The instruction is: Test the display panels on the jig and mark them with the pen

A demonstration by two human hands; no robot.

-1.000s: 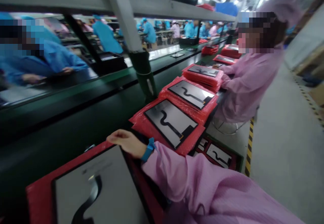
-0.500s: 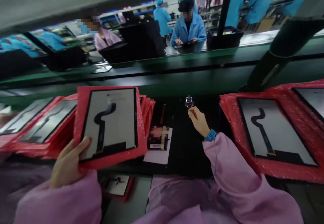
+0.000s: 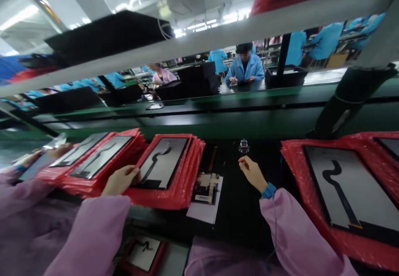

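Observation:
My left hand (image 3: 123,179) is closed at the left edge of a display panel (image 3: 170,159) with a dark curved ribbon cable. That panel lies on top of a stack of red foam sheets (image 3: 187,188), and the fingertips touch its edge. Over the dark bench, my right hand (image 3: 254,174) has thumb and fingers pinched together; anything between them is too small to make out. Just beyond it stands a small shiny metal piece (image 3: 244,145). Between the hands, a small dark part with tape strips (image 3: 205,188) rests on a white sheet (image 3: 202,213).
To the right is another red foam stack with a large display panel (image 3: 368,188). Further left, more panels (image 3: 101,155) lie on red foam beside a co-worker's hand (image 3: 60,151). A framed panel (image 3: 145,253) sits below the bench edge. A green post (image 3: 339,101) rises at the back right.
My left hand has lowered the display panel with its red foam onto the stack. The right hand stays pinched near the metal piece. The view has tilted upward.

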